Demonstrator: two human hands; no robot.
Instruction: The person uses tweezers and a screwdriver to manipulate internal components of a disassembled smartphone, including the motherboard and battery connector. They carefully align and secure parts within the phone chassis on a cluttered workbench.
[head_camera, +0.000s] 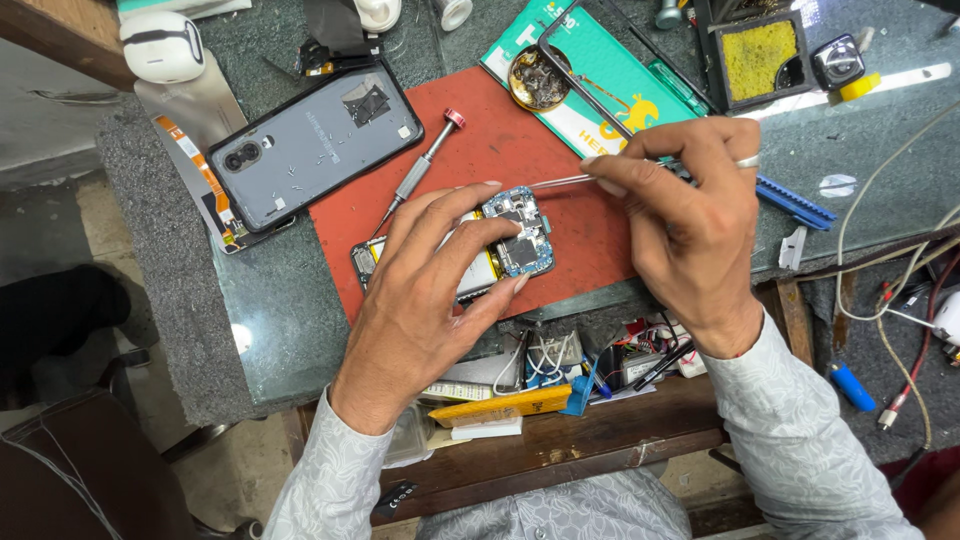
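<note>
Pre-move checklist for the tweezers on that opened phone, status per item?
1. Left hand pins the opened phone on the red mat: ok.
2. Right hand has a grip on the tweezers: ok.
3. Tweezer tips on target: cannot tell, the left fingers cover them.
4. Blue circuit board exposed: ok.
5. Screwdriver lies apart from both hands: ok.
6. Loose screws on the mat: cannot tell, too small.

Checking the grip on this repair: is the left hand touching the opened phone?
Touching. The head view shows the left hand lying over the opened phone, its fingertips pressed on the phone's edges and exposed circuit board.
</note>
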